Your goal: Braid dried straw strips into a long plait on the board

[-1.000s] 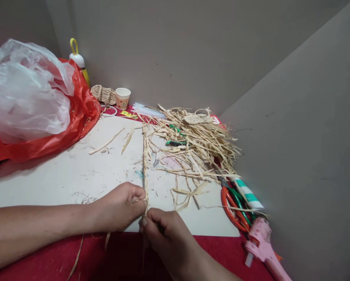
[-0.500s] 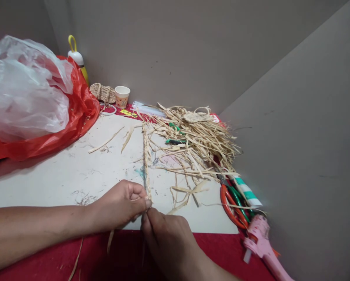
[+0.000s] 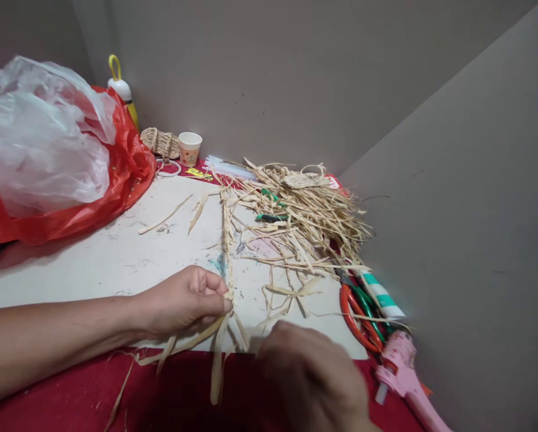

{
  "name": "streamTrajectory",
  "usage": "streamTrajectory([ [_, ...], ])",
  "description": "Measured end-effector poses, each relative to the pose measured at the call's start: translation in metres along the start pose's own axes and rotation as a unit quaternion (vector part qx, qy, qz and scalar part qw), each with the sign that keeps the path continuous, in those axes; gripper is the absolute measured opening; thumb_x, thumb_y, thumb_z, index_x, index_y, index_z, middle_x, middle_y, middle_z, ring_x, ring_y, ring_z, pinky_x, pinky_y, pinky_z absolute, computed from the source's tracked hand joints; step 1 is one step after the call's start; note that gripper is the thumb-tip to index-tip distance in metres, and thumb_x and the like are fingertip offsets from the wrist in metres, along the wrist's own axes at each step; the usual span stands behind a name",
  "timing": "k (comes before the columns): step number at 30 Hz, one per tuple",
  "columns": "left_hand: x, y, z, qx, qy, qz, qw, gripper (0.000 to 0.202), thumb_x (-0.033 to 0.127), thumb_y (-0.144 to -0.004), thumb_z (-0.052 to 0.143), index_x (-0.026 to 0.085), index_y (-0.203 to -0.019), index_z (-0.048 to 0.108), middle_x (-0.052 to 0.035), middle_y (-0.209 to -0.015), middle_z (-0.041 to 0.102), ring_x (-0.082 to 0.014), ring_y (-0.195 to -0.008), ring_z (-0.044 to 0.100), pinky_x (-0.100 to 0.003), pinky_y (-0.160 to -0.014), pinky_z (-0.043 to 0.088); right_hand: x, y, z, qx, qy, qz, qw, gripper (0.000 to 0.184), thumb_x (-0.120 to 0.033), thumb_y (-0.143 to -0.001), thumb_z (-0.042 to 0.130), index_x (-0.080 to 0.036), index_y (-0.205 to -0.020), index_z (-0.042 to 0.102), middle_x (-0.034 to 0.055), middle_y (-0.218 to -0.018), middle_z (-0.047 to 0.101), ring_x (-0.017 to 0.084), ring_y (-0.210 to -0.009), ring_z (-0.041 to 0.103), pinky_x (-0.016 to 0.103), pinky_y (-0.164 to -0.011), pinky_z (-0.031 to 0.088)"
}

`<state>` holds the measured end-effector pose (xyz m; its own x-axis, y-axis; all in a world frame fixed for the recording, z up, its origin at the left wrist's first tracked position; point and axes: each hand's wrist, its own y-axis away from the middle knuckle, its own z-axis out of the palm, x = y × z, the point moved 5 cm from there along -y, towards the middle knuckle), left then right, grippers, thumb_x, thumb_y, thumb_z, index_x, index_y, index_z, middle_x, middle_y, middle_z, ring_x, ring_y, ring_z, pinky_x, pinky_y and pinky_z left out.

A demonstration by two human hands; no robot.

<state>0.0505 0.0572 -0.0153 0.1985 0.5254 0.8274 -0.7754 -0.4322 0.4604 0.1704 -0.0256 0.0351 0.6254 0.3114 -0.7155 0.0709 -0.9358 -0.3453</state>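
A long braid of dry straw (image 3: 226, 240) lies lengthways on the white board (image 3: 116, 264), running away from me. My left hand (image 3: 185, 300) pinches the braid's near end with thumb and fingers closed. Loose straw strands (image 3: 217, 354) fan out below the pinch onto the red cloth (image 3: 71, 402). My right hand (image 3: 316, 378) is to the right of those strands, blurred by motion, and its fingers do not show clearly.
A heap of straw strips (image 3: 304, 216) fills the board's far right. Orange and green scissors (image 3: 358, 312), a striped roll (image 3: 381, 297) and a pink glue gun (image 3: 406, 378) lie at the right. Plastic bags (image 3: 48, 150), a small woven piece (image 3: 161, 143), a paper cup (image 3: 190, 148) and a bottle (image 3: 122, 93) stand behind.
My right hand has left the braid's end and swung right. The loose strands it held now hang fanned out below my left hand's pinch.
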Motion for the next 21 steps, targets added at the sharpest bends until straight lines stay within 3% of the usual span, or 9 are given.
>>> streamTrajectory([
  [2,0.001,-0.001,-0.001,-0.01,0.0,-0.001,1.0,0.018,0.027,-0.073,0.059,0.017,-0.064,0.046,0.0091,-0.04,0.039,-0.0032,-0.033,0.025,-0.019,-0.036,0.014,0.018,-0.003,-0.013,0.08,-0.073,0.12,0.987,0.031,-0.028,-0.089,0.047,-0.017,-0.062,0.055,-0.001,-0.053,0.053,0.008,-0.046,0.046,0.019,-0.046,0.035],
  [3,0.001,-0.001,-0.002,-0.015,0.0,-0.001,1.0,0.019,0.027,-0.073,0.059,0.017,-0.064,0.046,0.0092,-0.04,0.039,-0.0031,-0.033,0.025,-0.019,-0.036,0.014,0.027,-0.005,-0.011,0.079,-0.122,0.185,0.972,0.025,-0.031,-0.089,0.049,-0.017,-0.069,0.057,-0.0008,-0.058,0.056,0.008,-0.046,0.046,0.019,-0.045,0.035],
  [5,-0.001,-0.002,-0.002,-0.021,-0.001,-0.001,1.0,0.019,0.028,-0.073,0.059,0.017,-0.065,0.046,0.0093,-0.04,0.038,-0.0031,-0.034,0.025,-0.019,-0.036,0.014,0.04,-0.006,0.004,0.016,-0.229,0.287,0.93,0.021,-0.038,-0.086,0.053,-0.017,-0.088,0.058,-0.0016,-0.064,0.058,0.006,-0.042,0.042,0.018,-0.042,0.033],
  [7,-0.002,-0.003,-0.003,-0.024,-0.008,0.006,1.0,0.02,0.03,-0.074,0.06,0.016,-0.066,0.047,0.0093,-0.041,0.038,-0.0029,-0.035,0.024,-0.02,-0.036,0.013,0.045,-0.006,0.024,-0.077,-0.321,0.339,0.881,0.028,-0.042,-0.085,0.054,-0.018,-0.099,0.055,-0.0045,-0.061,0.054,0.004,-0.036,0.035,0.018,-0.037,0.028],
  [10,-0.001,-0.003,-0.002,-0.029,-0.028,0.021,0.999,0.024,0.033,-0.073,0.062,0.015,-0.066,0.047,0.0088,-0.044,0.04,-0.0023,-0.037,0.023,-0.019,-0.038,0.012,0.044,-0.002,0.042,-0.174,-0.384,0.356,0.834,0.029,-0.045,-0.086,0.052,-0.017,-0.093,0.052,-0.0052,-0.058,0.052,0.003,-0.035,0.03,0.017,-0.036,0.02],
  [14,0.0,-0.003,-0.003,-0.022,-0.062,0.026,0.998,0.027,0.036,-0.072,0.062,0.016,-0.066,0.045,0.0094,-0.046,0.039,-0.0024,-0.039,0.024,-0.018,-0.039,0.015,0.046,-0.001,0.047,-0.214,-0.384,0.336,0.833,0.033,-0.045,-0.085,0.053,-0.014,-0.073,0.051,-0.0052,-0.054,0.044,0.004,-0.045,0.032,0.018,-0.043,0.023],
  [21,0.0,-0.001,-0.004,-0.027,-0.126,0.053,0.99,0.023,0.035,-0.078,0.055,0.015,-0.07,0.048,0.0088,-0.049,0.035,-0.0036,-0.044,0.024,-0.018,-0.041,0.016,0.051,-0.003,0.05,-0.263,-0.414,0.343,0.801,0.037,-0.047,-0.085,0.052,-0.014,-0.068,0.052,-0.0072,-0.043,0.041,0.004,-0.036,0.025,0.02,-0.036,0.014],
])
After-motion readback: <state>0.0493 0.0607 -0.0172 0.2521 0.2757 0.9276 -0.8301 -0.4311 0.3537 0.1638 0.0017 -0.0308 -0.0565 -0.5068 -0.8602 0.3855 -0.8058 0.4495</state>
